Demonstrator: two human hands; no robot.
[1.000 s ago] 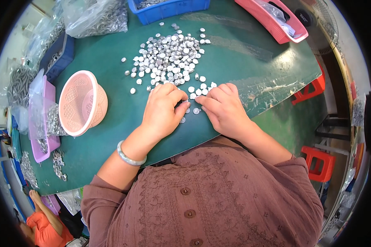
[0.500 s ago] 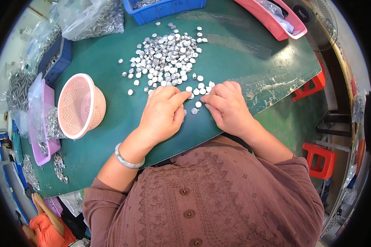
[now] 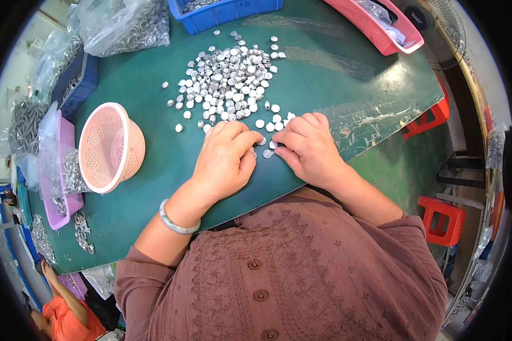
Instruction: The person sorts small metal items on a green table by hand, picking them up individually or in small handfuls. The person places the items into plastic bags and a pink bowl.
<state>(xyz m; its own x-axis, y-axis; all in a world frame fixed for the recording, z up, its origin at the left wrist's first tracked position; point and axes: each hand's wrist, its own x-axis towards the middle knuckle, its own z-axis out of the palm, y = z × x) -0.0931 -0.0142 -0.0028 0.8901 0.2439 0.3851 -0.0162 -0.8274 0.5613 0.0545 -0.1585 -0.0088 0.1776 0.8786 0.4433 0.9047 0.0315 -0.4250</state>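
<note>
A heap of small round silver metal pieces [image 3: 227, 77] lies on the green table, each like a thick button. At its near edge my left hand [image 3: 224, 156] rests with curled fingers, its index fingertip against one piece [image 3: 262, 141]. From the right, my right hand [image 3: 313, 149] closes thumb and index finger at another silver piece [image 3: 273, 145]. Between the hands, one piece with a marked face [image 3: 268, 154] lies flat on the table. Several loose pieces [image 3: 276, 119] sit just beyond the right fingertips. My palms and inner fingers are hidden.
A pink woven basket [image 3: 133, 150] stands left of my left arm, with a purple tray [image 3: 71, 210] of metal parts behind it. Blue bins [image 3: 227, 16] and bags of rings [image 3: 136, 34] line the far side. At far right is a pink basket [image 3: 387, 42]; red stools [image 3: 441, 221] stand beside the table.
My right fingers have come left and slightly down onto a silver piece between the hands. My left index finger has drawn a piece slightly toward me. The heap looks the same.
</note>
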